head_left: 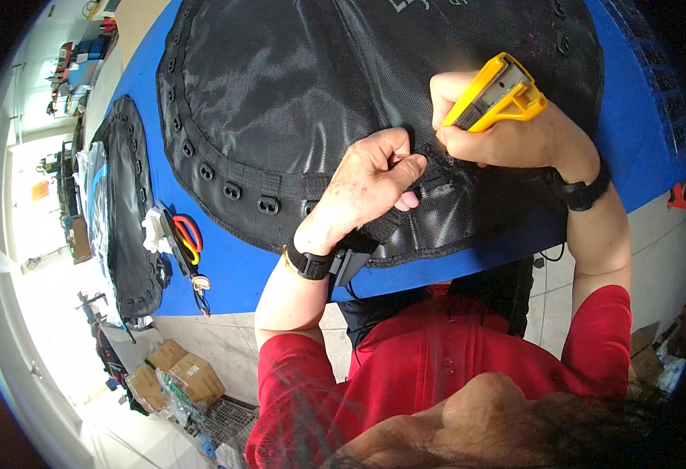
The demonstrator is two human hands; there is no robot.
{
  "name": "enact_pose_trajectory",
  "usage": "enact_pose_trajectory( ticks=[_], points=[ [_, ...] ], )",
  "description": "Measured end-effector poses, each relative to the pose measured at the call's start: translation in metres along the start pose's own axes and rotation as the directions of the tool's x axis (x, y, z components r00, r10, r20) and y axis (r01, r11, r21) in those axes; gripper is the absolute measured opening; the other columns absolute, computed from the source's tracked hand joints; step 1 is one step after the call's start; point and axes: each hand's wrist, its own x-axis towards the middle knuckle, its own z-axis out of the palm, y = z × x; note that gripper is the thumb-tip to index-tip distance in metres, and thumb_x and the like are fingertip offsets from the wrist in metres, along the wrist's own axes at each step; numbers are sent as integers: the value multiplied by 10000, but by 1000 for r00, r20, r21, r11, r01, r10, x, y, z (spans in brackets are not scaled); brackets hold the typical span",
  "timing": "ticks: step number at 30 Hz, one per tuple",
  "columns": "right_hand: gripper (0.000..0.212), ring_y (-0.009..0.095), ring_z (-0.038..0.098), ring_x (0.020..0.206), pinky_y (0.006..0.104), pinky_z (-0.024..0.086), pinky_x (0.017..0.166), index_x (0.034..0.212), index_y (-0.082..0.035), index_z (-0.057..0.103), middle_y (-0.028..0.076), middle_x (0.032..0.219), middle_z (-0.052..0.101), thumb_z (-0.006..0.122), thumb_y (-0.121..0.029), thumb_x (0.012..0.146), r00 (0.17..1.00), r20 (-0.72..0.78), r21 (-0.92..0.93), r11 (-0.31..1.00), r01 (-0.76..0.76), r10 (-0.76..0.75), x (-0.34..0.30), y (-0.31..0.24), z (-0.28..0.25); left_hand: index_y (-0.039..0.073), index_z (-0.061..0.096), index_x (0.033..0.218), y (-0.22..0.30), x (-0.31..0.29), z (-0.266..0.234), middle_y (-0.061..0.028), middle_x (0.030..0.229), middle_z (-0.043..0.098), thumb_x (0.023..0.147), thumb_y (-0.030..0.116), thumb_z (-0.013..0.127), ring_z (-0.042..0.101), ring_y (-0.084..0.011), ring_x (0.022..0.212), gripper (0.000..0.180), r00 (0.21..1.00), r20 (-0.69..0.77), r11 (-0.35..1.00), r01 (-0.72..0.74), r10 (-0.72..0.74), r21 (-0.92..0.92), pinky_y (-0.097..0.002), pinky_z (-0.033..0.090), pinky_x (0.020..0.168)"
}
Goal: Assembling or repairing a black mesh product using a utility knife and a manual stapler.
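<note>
A large round black mesh mat covers much of the blue table, with black plastic eyelet pieces spaced along its edge band. My left hand is closed over the mat near its front edge, thumb and fingers pinching a bit of the black webbing there. In my right hand, just to the right, is a yellow utility knife, gripped with its handle pointing up and away. Its working end points down at the black material beside my left fingers; the tip itself is hidden by my hand.
On the blue table to the left lie orange-handled scissors and another black mat partly under clear plastic. Cardboard boxes and a wire basket stand on the floor at lower left. Clear plastic lies along the right edge.
</note>
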Motion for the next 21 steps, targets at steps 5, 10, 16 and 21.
enact_pose_trajectory(
  ticks=[5,10,16,21],
  points=[
    [148,209,586,688,302,480,615,822,-84,547,49,798,518,687,-53,785,985,30,-226,958,174,-172,-2,3,-1,55,444,757,0,1,1,-11,663,577,990,137,635,670,-91,607,313,1000,1,1000,17,-17,6,-234,530,521],
    [167,199,587,709,309,484,614,792,-84,553,48,828,520,710,-48,747,984,112,30,990,-140,135,-3,-5,-5,57,442,764,1,1,0,-5,665,559,993,130,632,668,-90,603,307,1000,4,1000,6,-6,5,-231,520,506],
    [170,217,594,681,303,485,620,846,-86,559,51,803,534,705,-57,765,923,221,201,911,-360,316,-2,-4,-8,78,457,775,0,0,1,26,680,559,997,124,644,638,-75,601,293,1000,3,1000,20,-19,-20,-211,485,511],
    [170,220,604,667,307,487,615,859,-87,562,45,782,552,708,-71,772,937,198,163,933,-321,288,-3,0,-8,61,432,767,-1,1,1,8,664,545,999,123,624,672,-93,603,307,1000,7,1000,-3,3,-11,-231,516,505]
  ],
)
